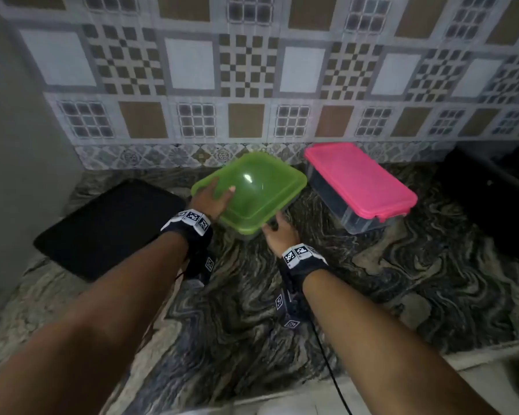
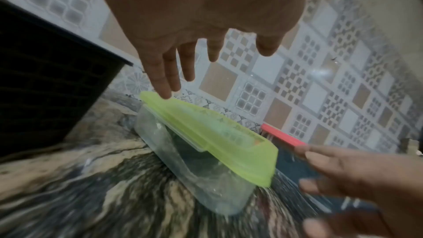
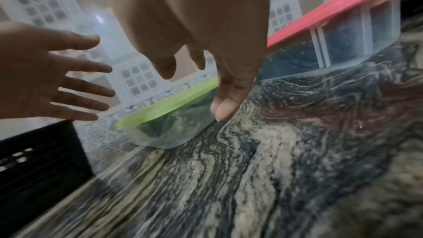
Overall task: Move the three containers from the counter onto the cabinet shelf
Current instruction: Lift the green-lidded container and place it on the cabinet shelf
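A clear container with a green lid sits on the marbled counter near the tiled wall. Right of it stands a clear container with a pink lid. My left hand lies over the green lid's left edge with straight, spread fingers. In the left wrist view one fingertip touches the green lid at a corner. My right hand is at the container's near corner, fingers straight; its fingertips reach the green-lidded container by its clear side. Neither hand grips anything.
A black crate stands on the counter to the left of the green-lidded container. A dark object sits at the far right. The patterned tile wall closes the back. The counter's front edge runs at lower right.
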